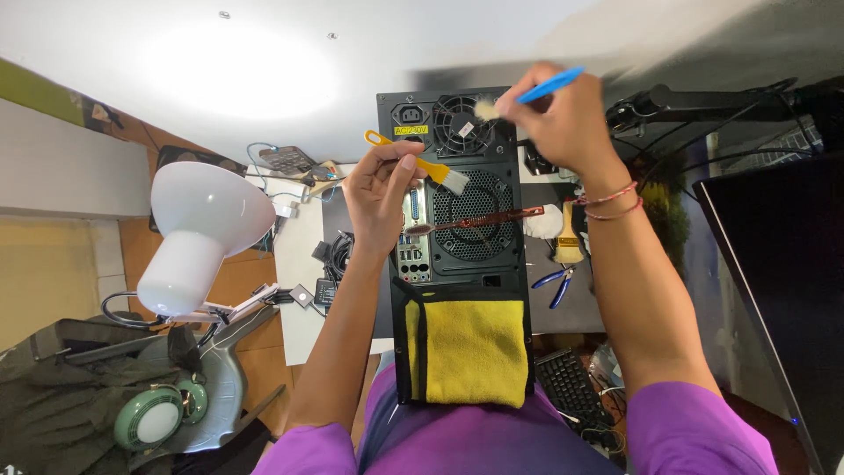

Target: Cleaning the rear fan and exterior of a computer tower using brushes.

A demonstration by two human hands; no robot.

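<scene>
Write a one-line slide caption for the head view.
Right hand holds a blue-handled brush at a black computer case fan grille; left hand holds a yellow-handled brush.

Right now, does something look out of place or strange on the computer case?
A few things. A yellow cloth is draped over the near end of the black computer case. A thin reddish-brown brush lies loose across its rear fan grille. No damage or spill shows.

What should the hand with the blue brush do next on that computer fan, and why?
Probably sweep the blue-handled brush across the top fan grille: the right hand already holds its bristles against it. The left hand holds a yellow brush and a dark brush beside the lower grille.
</scene>
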